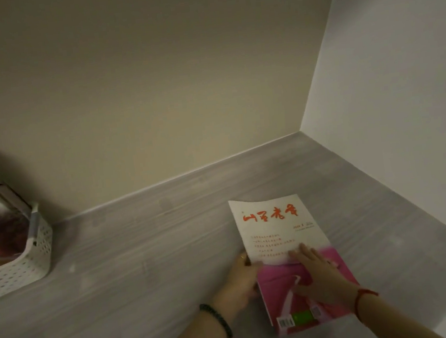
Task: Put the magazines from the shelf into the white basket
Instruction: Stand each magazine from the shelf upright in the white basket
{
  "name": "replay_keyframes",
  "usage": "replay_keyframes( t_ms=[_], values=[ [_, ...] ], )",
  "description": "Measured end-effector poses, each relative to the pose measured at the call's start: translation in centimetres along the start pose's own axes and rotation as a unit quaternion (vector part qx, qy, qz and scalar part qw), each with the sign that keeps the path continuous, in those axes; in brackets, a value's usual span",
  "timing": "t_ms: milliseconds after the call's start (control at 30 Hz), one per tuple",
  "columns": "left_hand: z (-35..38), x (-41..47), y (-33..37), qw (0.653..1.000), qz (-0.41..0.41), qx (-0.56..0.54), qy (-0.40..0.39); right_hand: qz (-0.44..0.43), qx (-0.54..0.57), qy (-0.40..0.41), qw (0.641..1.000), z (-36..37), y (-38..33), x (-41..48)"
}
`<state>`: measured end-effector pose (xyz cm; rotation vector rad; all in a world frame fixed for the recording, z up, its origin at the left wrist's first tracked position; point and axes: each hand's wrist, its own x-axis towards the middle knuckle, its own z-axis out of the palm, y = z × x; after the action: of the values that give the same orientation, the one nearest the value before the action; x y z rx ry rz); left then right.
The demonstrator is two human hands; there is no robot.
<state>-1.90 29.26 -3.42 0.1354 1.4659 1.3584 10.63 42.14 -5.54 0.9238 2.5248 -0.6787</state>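
item inspected: one magazine point(281, 234), lying flat and face up on the grey wood-grain shelf point(143, 259), right of centre and near the front edge.

markings: the upper half of the cover is white and carries four large red brush-script chinese characters; they look like "山西老年", but the reading is not certain. the small print beneath the title and the lines of red text lower down are too blurred to read. the lower half is pink. along its near edge are two barcode stickers with a green block between them.

orientation: the long axis runs from the person towards the back wall point(153, 93), with the far end leaning slightly left. the title end is the far end, and the title reads upright from the person's side.

hands: the left hand point(242, 275) has its fingers curled on the magazine's left long edge and grips it. it wears a ring point(242, 256) and, at the wrist, a dark beaded bracelet point(217, 321). the right hand point(319, 271) lies flat on the cover with its fingers straight, reaching up to the white half; a red cord point(363, 298) is on its wrist.

surroundings: the white basket point(33, 260), perforated, stands at the far left of the shelf, well apart from the magazine. another magazine point(0, 233) leans inside it. a white side panel point(401, 95) closes the shelf on the right.
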Motion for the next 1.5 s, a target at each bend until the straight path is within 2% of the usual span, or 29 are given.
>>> replay_keyframes(
  t_ms=[67, 133, 200, 233, 333, 367, 500, 667, 800, 900, 967, 1100, 1367, 1500],
  values=[
    [0.9, -0.1, -0.4, 0.999, 0.033, 0.018, 0.003, 0.01, 0.043, 0.019, 0.999, 0.0, 0.1, 0.0],
    [0.8, -0.5, -0.1, 0.997, 0.077, 0.025, 0.008, 0.026, 0.115, 0.091, 0.989, -0.5, 0.0, 0.0],
    [-0.4, -1.2, 1.0, 0.992, 0.117, 0.039, 0.01, 0.035, 0.22, 0.175, 0.959, -1.6, -0.4, 0.2],
    [-1.3, -1.6, 1.8, 0.989, 0.138, 0.044, 0.009, 0.042, 0.293, 0.19, 0.936, -2.3, -0.9, 0.4],
    [-5.0, -3.6, 4.2, 0.981, 0.19, 0.049, 0.011, 0.062, 0.488, 0.134, 0.86, -4.1, -3.8, 1.5],
    [-6.6, -4.4, 5.1, 0.978, 0.205, 0.045, 0.015, 0.06, 0.507, 0.118, 0.852, -4.6, -4.9, 2.0],
    [-14.2, -8.6, 8.3, 0.96, 0.266, 0.014, 0.088, -0.041, 0.502, 0.093, 0.859, -6.6, -11.9, 3.5],
    [-24.7, -15.6, 12.4, 0.886, 0.369, -0.033, 0.277, -0.214, 0.491, 0.09, 0.84, -8.4, -26.7, 3.9],
    [-33.3, -21.8, 15.3, 0.84, 0.377, -0.028, 0.39, -0.294, 0.48, 0.111, 0.819, -8.6, -39.2, 3.9],
    [-39.7, -25.1, 16.6, 0.81, 0.38, -0.014, 0.446, -0.338, 0.456, 0.117, 0.815, -7.8, -47.2, 3.8],
    [-43.3, -26.3, 17.0, 0.798, 0.377, 0.007, 0.47, -0.338, 0.45, 0.122, 0.817, -6.7, -51.2, 4.0],
    [-48.8, -25.9, 16.2, 0.794, 0.338, 0.018, 0.504, -0.319, 0.431, 0.151, 0.83, -3.7, -55.6, 5.5],
    [-53.4, -20.8, 12.1, 0.813, 0.239, -0.015, 0.531, -0.231, 0.333, 0.178, 0.897, 1.6, -55.8, 9.6],
    [-54.0, -19.0, 11.1, 0.811, 0.212, -0.038, 0.544, -0.21, 0.324, 0.179, 0.905, 1.9, -55.8, 11.5]
  ],
)
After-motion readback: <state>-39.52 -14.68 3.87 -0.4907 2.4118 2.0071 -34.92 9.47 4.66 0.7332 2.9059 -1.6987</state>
